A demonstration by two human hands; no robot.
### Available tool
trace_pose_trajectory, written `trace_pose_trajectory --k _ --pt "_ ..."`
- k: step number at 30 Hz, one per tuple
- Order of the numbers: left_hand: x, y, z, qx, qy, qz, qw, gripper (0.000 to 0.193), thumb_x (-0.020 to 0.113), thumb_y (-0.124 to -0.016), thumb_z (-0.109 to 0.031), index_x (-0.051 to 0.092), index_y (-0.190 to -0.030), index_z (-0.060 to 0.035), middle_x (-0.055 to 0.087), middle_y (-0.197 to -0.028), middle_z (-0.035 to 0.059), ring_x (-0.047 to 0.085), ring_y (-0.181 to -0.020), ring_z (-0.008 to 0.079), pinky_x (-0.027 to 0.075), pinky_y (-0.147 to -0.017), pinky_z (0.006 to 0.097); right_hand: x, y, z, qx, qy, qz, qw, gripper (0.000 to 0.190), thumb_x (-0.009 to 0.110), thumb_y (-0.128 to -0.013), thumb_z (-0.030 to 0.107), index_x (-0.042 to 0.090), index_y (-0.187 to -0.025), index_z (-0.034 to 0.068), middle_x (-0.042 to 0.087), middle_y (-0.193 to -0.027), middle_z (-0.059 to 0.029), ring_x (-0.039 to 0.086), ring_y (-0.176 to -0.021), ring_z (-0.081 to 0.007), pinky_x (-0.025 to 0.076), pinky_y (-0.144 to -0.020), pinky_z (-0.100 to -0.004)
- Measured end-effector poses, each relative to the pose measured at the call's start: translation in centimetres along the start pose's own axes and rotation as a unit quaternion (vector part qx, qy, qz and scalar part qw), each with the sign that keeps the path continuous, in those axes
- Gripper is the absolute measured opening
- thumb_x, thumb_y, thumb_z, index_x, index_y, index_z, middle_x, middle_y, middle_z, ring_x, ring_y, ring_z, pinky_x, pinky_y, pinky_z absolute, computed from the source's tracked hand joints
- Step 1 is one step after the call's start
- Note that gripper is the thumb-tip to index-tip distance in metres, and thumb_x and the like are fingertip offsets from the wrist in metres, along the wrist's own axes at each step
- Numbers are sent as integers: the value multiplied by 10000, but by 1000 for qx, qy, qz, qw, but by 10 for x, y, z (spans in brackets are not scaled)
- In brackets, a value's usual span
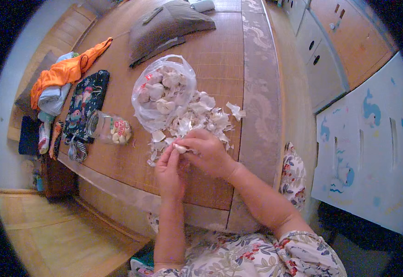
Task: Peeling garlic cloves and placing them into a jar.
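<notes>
A whitish garlic clove is pinched between the fingertips of both hands, low over the mat. My left hand grips its left side with thumb and forefinger; my right hand holds it from the right, its lower fingers partly hidden. Just beyond the hands lies a loose heap of garlic skins. Behind the heap, an open clear plastic bag holds several garlic bulbs. To the left, a clear jar lies on its side with peeled garlic cloves inside.
A woven mat covers the bed. A grey pillow with a remote control on it lies at the far side. Left are a dark patterned cloth bag and an orange garment. White drawers stand at the right.
</notes>
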State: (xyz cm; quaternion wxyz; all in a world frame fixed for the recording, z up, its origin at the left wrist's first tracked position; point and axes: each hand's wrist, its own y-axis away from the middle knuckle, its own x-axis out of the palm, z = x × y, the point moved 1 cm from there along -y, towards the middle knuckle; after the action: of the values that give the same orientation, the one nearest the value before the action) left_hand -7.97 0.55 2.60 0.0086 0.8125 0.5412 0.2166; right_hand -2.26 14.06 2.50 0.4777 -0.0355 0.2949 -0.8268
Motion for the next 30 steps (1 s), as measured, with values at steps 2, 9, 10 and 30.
trace_pose_trajectory --k 2,9,10,30 --pt "-7 2 -3 2 -5 7 1000 294 553 -948 -82 571 -1218 33 642 -1129 102 646 -939 161 551 -804 277 -1 2 0 -6 -9 -5 1000 241 702 -742 45 687 -982 62 638 -919 -117 626 -885 -299 513 -772 -386" --pt "9 13 -8 54 -73 -33 995 264 558 -943 -55 580 -1188 39 644 -1077 86 639 -909 146 554 -789 281 -5 2 -6 -39 -27 -14 999 175 674 -766 67 679 -940 51 648 -898 -129 640 -834 -321 522 -734 -395" --pt "9 14 -7 54 -75 -36 995 264 558 -943 -55 580 -1188 39 644 -1077 86 639 -909 146 554 -789 281 -4 3 -6 -38 -31 -12 999 175 674 -766 67 679 -940 51 648 -898 -129 640 -834 -321 522 -734 -395" --pt "35 18 -11 205 -275 -82 936 281 570 -939 -56 584 -1203 39 641 -1091 77 626 -914 131 502 -813 253 1 4 -6 67 -45 -43 996 109 669 -765 58 627 -864 42 624 -838 -148 630 -763 -346 503 -653 -412"
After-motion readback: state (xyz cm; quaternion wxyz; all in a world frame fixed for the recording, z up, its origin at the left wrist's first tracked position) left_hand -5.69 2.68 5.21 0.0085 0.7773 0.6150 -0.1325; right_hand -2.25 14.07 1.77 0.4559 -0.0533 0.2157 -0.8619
